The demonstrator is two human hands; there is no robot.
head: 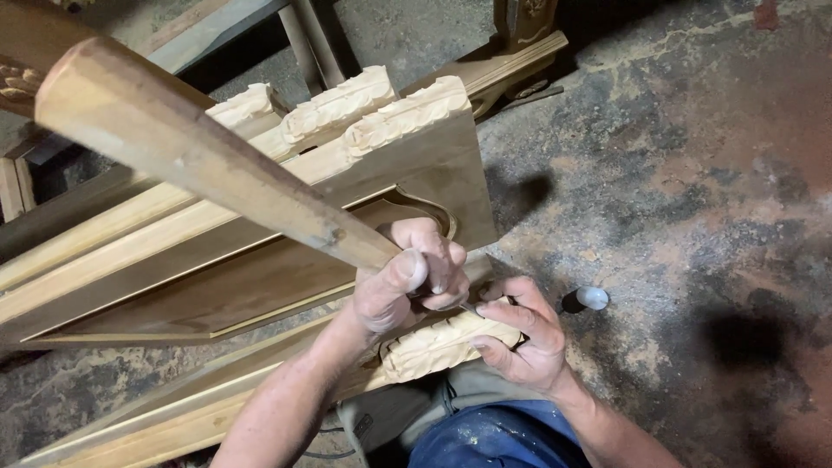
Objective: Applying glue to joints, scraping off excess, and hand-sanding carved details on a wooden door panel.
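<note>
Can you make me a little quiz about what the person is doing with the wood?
1. True or false: the left hand grips the thin end of a long wooden mallet.
2. What does the right hand rest on?
A. a carved wooden piece
B. a glass jar
C. a paint brush
3. Fill in: a small dark thing with a white tip lies on the stained ______ floor.

Key:
1. True.
2. A. The right hand rests on the carved piece and steadies a thin metal tool against it.
3. Concrete.
</note>
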